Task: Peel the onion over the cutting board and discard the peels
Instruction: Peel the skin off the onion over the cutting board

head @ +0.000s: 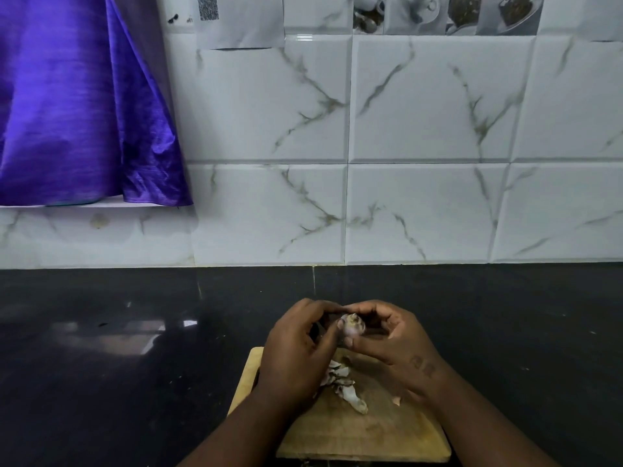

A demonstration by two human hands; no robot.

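both hands [300,345] [391,342] grip onion [352,325] above cutting board [371,429]; peels [344,382] apparently on board.

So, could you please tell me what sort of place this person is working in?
Most likely a home kitchen: a dark polished countertop meets a marble-patterned tiled wall, and the left hand and right hand hold an onion over a wooden cutting board with peels on it.

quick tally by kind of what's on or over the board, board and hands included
hands: 2 (left hand, right hand)
onion: 1
cutting board: 1
pile of peels: 1
loose peel: 1
total: 6
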